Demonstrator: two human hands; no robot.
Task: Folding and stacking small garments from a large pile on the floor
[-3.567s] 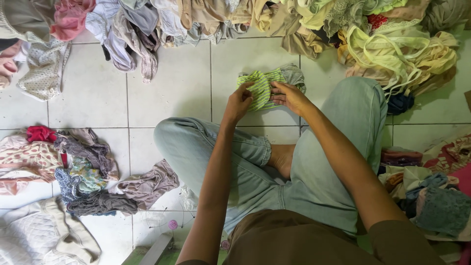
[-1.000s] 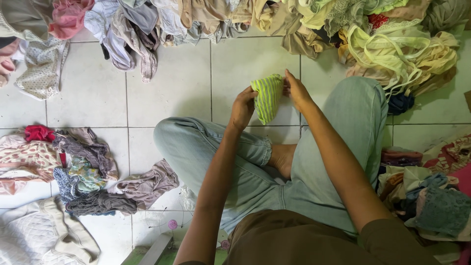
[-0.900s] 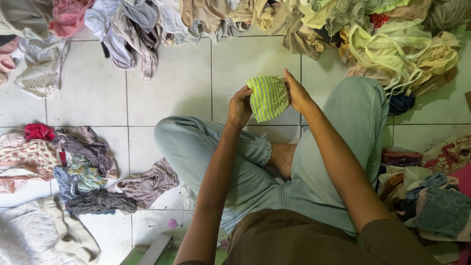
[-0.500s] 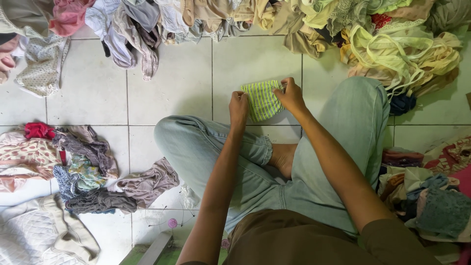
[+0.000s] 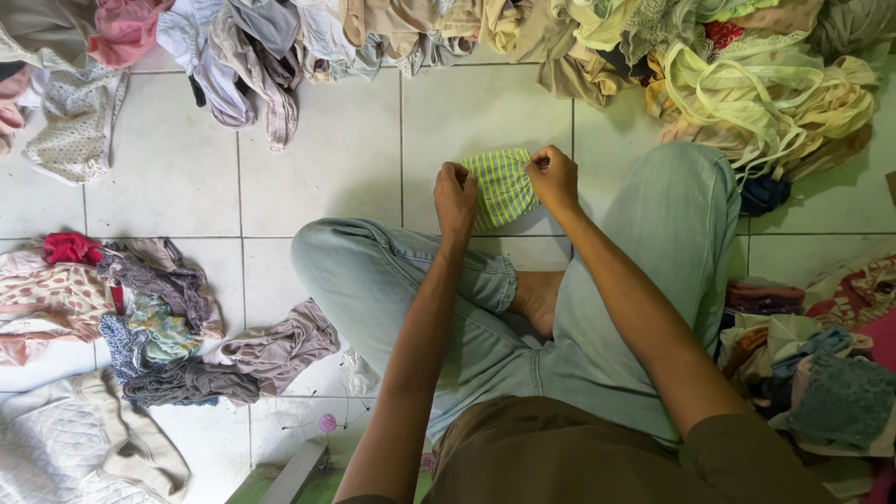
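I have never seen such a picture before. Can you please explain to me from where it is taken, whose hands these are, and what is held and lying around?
The camera sits on the person's head and looks down, so you see their own arms and crossed legs in light jeans. The left hand and right hand each pinch one side of a small green striped cloth, held between them above the white tiled floor. Piles of mixed clothes lie along the top, and smaller heaps at the left and right.
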